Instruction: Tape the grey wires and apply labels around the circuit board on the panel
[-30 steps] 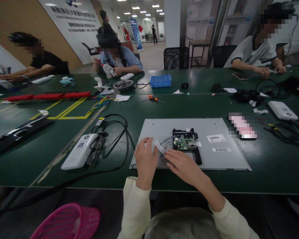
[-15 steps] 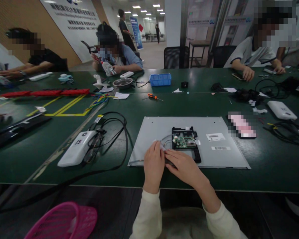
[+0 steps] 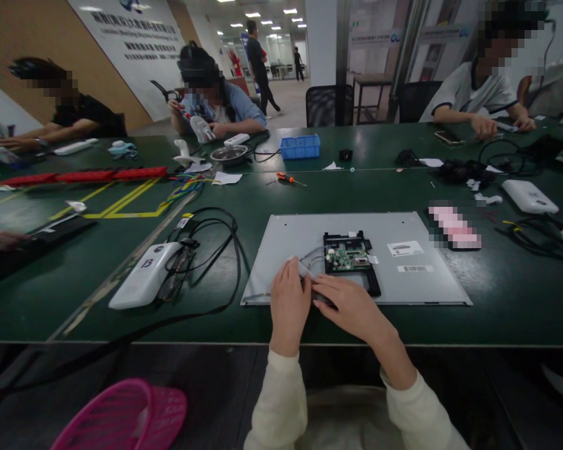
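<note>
- Dim overall; ceiling lights (image 3: 252, 15) glow at the back.
- Soft sheen on the table (image 3: 380, 187); deep shadow beneath.
- Panel (image 3: 431, 287) pale, its label print too soft to read.
- Edges stretched; heads (image 3: 199, 72) pixelated.

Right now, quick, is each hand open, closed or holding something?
Left hand: curled at the pale strip; grip can't be told.
Right hand: fingers bent by that strip; grip can't be told.

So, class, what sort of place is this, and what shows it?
Probably a shared electronics workroom: a long green table, a circuit board on a grey panel, and a screwdriver.
</note>
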Available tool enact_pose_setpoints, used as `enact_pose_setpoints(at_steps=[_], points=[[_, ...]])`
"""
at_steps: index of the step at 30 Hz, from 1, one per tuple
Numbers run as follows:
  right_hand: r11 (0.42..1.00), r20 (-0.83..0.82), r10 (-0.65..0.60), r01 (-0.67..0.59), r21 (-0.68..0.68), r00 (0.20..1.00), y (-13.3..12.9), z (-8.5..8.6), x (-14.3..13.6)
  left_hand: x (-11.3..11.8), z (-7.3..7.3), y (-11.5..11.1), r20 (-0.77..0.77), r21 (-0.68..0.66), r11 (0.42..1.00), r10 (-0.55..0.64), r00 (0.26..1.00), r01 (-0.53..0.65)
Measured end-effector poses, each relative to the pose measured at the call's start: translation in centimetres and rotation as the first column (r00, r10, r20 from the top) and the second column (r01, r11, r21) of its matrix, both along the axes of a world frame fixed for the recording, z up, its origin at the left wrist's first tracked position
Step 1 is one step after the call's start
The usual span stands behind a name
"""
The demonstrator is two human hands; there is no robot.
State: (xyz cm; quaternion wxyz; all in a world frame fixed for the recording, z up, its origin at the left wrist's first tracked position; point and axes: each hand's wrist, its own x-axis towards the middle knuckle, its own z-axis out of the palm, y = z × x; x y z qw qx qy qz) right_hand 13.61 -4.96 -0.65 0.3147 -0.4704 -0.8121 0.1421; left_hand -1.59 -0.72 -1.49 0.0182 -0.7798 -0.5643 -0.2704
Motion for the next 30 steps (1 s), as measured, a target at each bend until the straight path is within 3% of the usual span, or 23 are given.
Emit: enact_pose_setpoints(at_steps=[8,13,30], points=[[0.993,-0.062,-0.072,0.077,0.092,0.995,-0.49,0.37,0.45,0.03,0.62,-0.55,0.075,-0.008,1.0,0.01,0.997,-0.009],[0.996,-0.035,-0.04,0.043,0.075,0.999,-0.61,0.23,0.41,-0.01,0.7,-0.73,0.102,0.034,0.999,-0.025,0.995,0.021],[0.998,-0.028,-0.028,0.03,0.055,0.999,-0.85,0.18,0.38,0.02,0.39,-1.03,0.021,0.038,0.996,-0.079,0.997,0.079]])
